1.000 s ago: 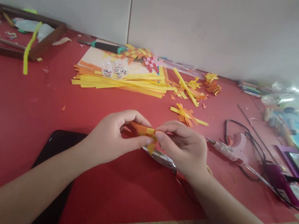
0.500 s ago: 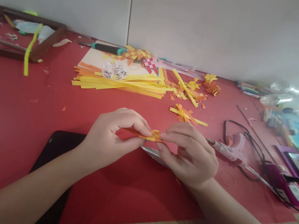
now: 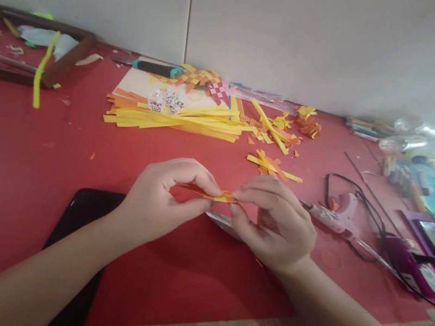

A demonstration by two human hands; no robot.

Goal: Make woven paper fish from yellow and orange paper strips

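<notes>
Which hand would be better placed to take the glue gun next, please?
Probably the right hand: it is nearer the glue gun than the left hand, though both pinch the orange-and-yellow paper.

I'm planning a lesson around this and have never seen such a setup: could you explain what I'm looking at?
There is no machine here. One camera, worn on a person's head, looks forward and down at two bare hands. The left hand and right hand pinch a small orange and yellow paper piece. A metal blade shows below it. On the red table lie paper strips, a pink glue gun and a brown frame.
</notes>
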